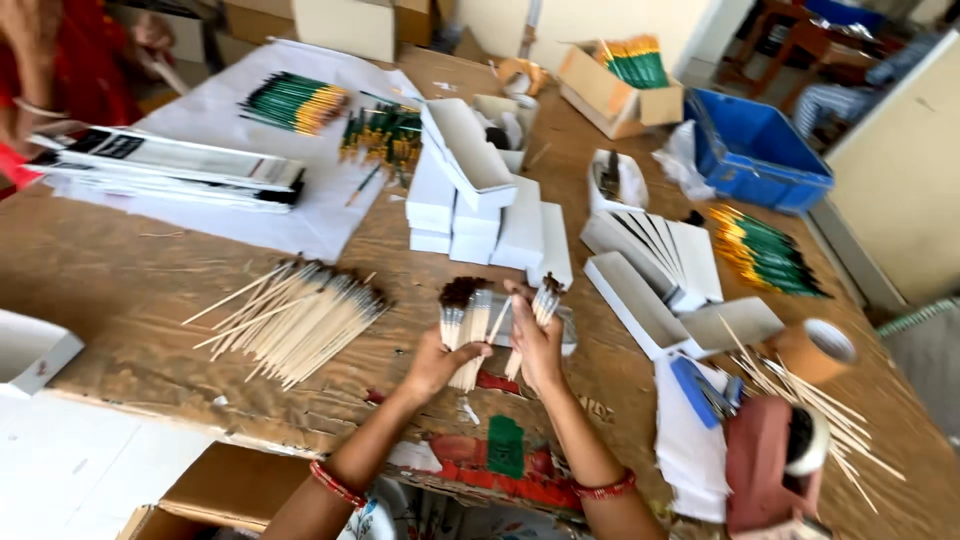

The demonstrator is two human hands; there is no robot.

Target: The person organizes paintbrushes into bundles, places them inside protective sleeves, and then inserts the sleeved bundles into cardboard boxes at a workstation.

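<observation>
Gripping a bundle of brushes (466, 322), the left hand (437, 362) sits at lower centre of the frame, fingers curled around the pale wooden handles, dark bristles pointing up. Right hand (537, 345) just beside it, fingers closed on a smaller bunch of brushes (541, 305), bristles also up; the two hands nearly touch. Both are above the brown table (120, 280), red bangles on both wrists. Left of the hands: a loose pile of brushes (300, 318) fanned out flat on the table. Behind the hands, centre frame: a stack of white boxes (480, 205), one open box tilted on top. Right of that: more white boxes (655, 265), some open, leaning against each other. Far right: green-handled brushes (765, 255) lying in a heap, a roll of brown tape (815, 350), and a red tape dispenser (770, 465) at lower right with bare sticks around it. Upper left: white sheet (300, 215) with another batch of green brushes (295, 102) on it, flat packs stacked beside. Upper right: blue crate (755, 150). Upper left corner: another person in red (70, 60), hands blurred.
</observation>
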